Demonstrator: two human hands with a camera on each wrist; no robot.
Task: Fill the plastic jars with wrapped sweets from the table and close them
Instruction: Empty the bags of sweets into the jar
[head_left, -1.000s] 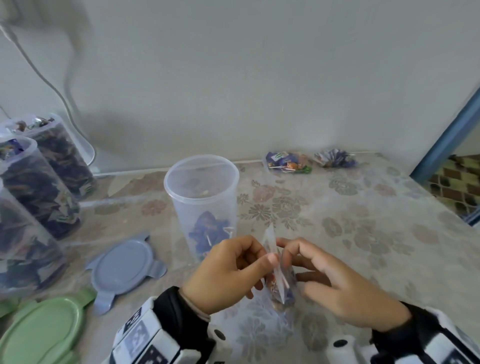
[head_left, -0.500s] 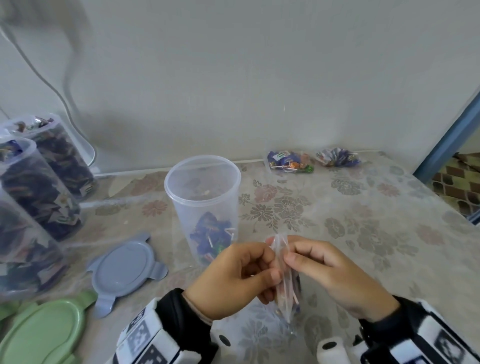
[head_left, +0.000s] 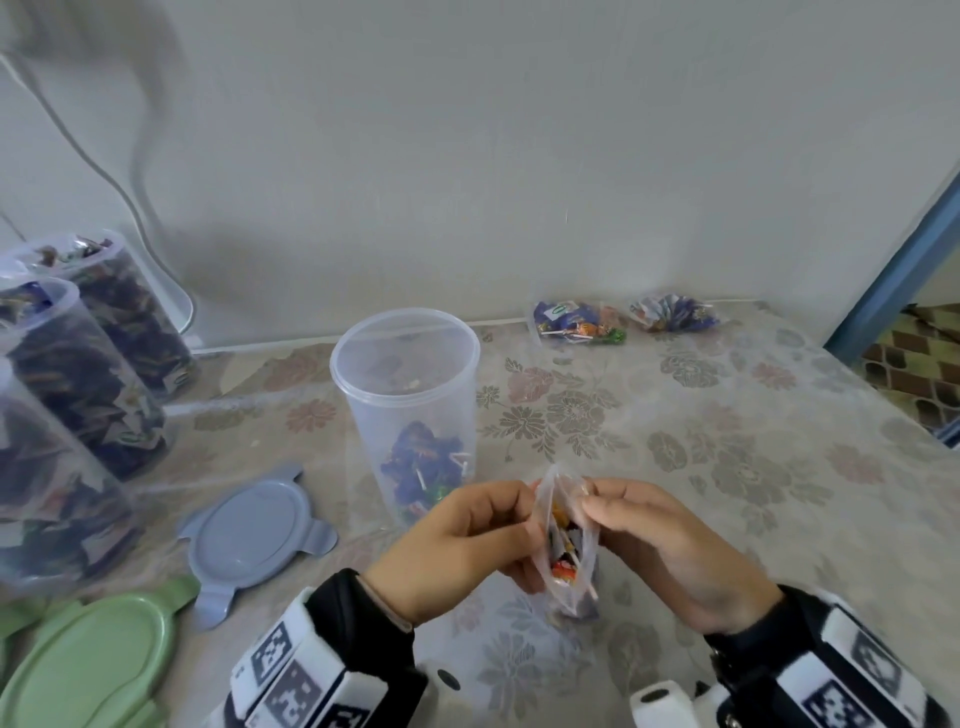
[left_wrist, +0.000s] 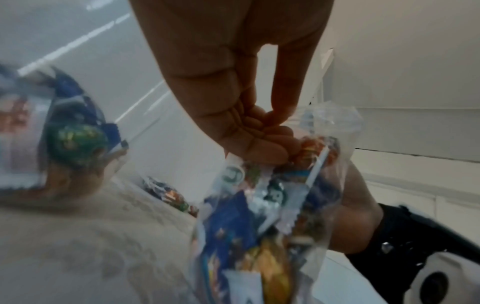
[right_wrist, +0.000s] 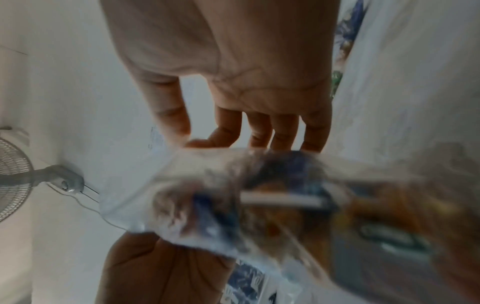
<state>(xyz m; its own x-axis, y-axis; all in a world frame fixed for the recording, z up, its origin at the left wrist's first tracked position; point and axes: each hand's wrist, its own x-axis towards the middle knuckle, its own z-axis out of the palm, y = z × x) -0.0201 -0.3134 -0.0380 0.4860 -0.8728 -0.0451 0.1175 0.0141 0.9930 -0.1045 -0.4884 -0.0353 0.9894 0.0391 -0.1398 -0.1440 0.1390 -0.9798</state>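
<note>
1. Nearest me, I am holding a small clear bag (head_left: 569, 551) of wrapped sweets upright just in front of the open jar (head_left: 410, 395). My left hand (head_left: 457, 551) is pinching the left edge of the bag's mouth, and my right hand (head_left: 670, 545) is pinching the right edge, so the mouth is gaping between them.

2. I am judging the main risk here: if I pull the two edges apart too hard, the thin film could split down its side and scatter sweets over the table (head_left: 727, 467). If either pinch slips, the bag could drop and tip out.

3. Just behind the bag, the open jar is standing upright with only a few blue-wrapped sweets at its bottom. It looks light, so I could knock it over when tipping the bag above it. Stick ends inside the bag could snag the film and hold the contents back.

4. Left of the jar, a blue lid (head_left: 249, 535) and a green lid (head_left: 88, 660) are lying flat on the table. Further left, three filled jars (head_left: 78, 379) are standing without lids.

5. Far behind the jar, by the wall, two more sweet bags (head_left: 576, 325) are waiting.

6. A green oval logo is showing on some wrappers, but I cannot read any of its writing.
</note>
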